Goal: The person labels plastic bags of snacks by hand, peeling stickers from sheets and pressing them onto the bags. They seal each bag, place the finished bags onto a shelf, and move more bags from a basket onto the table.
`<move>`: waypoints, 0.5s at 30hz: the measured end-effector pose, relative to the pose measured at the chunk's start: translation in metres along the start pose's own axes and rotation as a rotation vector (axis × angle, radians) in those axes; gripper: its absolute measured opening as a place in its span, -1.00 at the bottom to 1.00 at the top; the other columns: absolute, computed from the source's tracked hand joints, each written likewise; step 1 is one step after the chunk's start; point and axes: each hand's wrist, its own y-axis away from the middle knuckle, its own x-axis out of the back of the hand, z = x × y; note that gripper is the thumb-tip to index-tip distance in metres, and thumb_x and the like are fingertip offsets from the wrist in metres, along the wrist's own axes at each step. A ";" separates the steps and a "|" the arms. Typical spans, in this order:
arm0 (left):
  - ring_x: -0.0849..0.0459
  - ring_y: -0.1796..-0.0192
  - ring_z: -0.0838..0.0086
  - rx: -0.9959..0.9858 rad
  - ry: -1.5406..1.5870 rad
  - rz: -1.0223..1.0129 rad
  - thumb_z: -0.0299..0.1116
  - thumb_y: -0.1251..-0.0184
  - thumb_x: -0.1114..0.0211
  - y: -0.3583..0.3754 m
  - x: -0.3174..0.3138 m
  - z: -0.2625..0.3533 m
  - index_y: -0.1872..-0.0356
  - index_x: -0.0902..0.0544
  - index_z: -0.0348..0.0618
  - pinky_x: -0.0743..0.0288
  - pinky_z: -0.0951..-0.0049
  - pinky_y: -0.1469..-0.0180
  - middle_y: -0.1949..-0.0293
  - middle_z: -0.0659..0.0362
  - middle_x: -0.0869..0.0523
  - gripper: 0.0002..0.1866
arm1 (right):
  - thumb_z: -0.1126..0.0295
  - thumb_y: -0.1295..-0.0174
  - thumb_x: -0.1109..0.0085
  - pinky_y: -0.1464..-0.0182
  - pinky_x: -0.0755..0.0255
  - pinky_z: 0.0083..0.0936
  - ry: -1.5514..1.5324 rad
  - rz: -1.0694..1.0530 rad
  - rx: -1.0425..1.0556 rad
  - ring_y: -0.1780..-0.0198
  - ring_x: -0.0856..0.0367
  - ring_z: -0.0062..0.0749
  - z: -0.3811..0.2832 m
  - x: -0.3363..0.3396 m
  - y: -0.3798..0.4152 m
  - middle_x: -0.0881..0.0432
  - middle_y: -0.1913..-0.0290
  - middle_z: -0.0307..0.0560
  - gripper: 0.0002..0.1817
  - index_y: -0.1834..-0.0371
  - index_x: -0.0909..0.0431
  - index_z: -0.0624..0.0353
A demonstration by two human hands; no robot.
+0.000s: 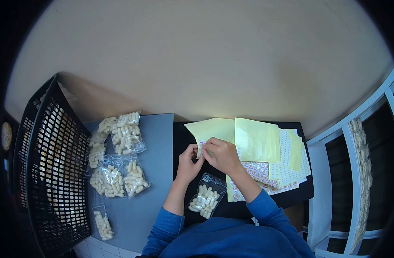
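My left hand pinches the lower left corner of a yellow-backed sticker sheet. Against the same corner, the closed fingers of my right hand meet those of the left. A few small printed stickers show there; whether one is peeled off is too small to tell. Just below my hands, a clear bag of cream-coloured, capsule-shaped pieces lies on the black table surface. To the right of my right hand is a spread pile of sticker sheets, some with yellow backs up, others with printed rows showing.
Several similar filled bags lie on the grey surface to the left, one near its front edge. A tall black perforated basket stands at far left. A wall rises behind, and a white frame is at right.
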 end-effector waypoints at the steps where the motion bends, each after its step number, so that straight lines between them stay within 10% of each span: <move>1: -0.47 0.49 0.59 0.007 0.091 0.029 -0.61 0.00 -0.21 0.000 -0.003 0.000 0.26 -0.45 -0.30 -0.38 0.58 0.40 0.55 0.16 -0.49 -0.77 | 0.45 0.10 -0.19 0.44 -0.44 -0.47 0.054 -0.005 0.053 0.50 -0.56 -0.32 0.000 0.000 0.000 -0.54 0.47 -0.18 -0.94 0.53 -0.57 0.17; 15: -0.43 0.41 0.74 0.173 0.112 -0.004 -0.61 -0.06 -0.21 -0.001 -0.001 -0.003 -0.03 -0.37 -0.25 -0.35 0.73 0.41 0.50 0.31 -0.41 -0.56 | 0.43 0.00 -0.10 0.36 -0.39 -0.37 0.099 -0.083 0.176 0.44 -0.51 -0.22 0.018 -0.006 -0.010 -0.46 0.46 -0.07 -0.89 0.48 -0.43 0.23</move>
